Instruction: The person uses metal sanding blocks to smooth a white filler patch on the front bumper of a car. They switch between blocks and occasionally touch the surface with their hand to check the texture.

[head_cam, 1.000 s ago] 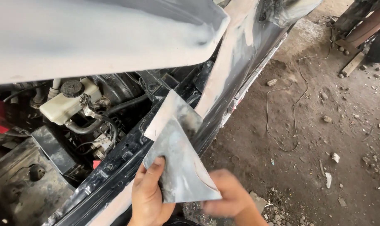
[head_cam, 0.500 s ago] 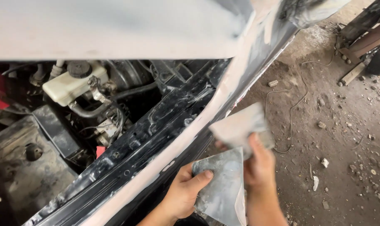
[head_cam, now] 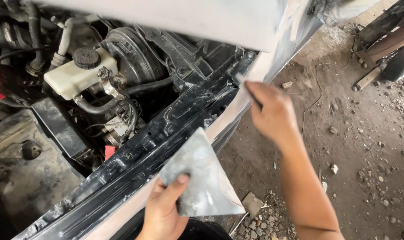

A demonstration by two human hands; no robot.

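Sandpaper (head_cam: 202, 178), a grey, dusty folded sheet, sits low in the middle of the view, pinched in the left hand (head_cam: 164, 213) with the thumb pressed over its lower edge and the fingers closed behind it. It is held just in front of the car's fender edge (head_cam: 231, 118), apart from the metal, not rubbing it.

Far left lies the open engine bay: a pale fluid tank with a black cap (head_cam: 79, 73), hoses, and a round black drum (head_cam: 133, 55) behind it. A black rail (head_cam: 166, 133) runs on a slant from bottom left to upper right, and beside it the fender edge shows pale, dull and scuffed along most of its visible length. Judging by that matt, patchy finish, much of the strip looks already rubbed down, though how even it is I cannot tell.

Right of centre, the right hand (head_cam: 271, 113) rests with its fingertips on the upper part of the pale strip; the fingers lie loosely together and grip nothing that I can see. Farther right is bare dirt floor (head_cam: 366, 155) with stones and a thin wire (head_cam: 320, 75).

The raised grey hood (head_cam: 166, 20) cuts off the top, the fender's outer face is out of view, and the left hand's fingers are hidden behind the sheet.
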